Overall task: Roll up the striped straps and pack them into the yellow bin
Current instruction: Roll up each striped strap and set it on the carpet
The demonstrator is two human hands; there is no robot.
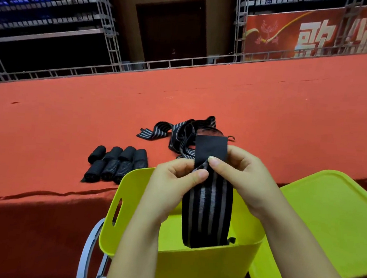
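Both hands (175, 177) (238, 175) pinch one black, grey-striped strap (208, 205).

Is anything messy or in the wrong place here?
Yes. A tangled heap of loose black-and-grey striped straps lies unrolled on the red cloth-covered table, while the black rolled straps sit neatly beside it, not in the yellow plastic bin.

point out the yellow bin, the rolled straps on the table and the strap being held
yellow bin (202, 264), head view, on its near front wall
rolled straps (118, 163), head view, on the middle of the group
held strap (208, 208), head view, on its hanging striped part, below both hands
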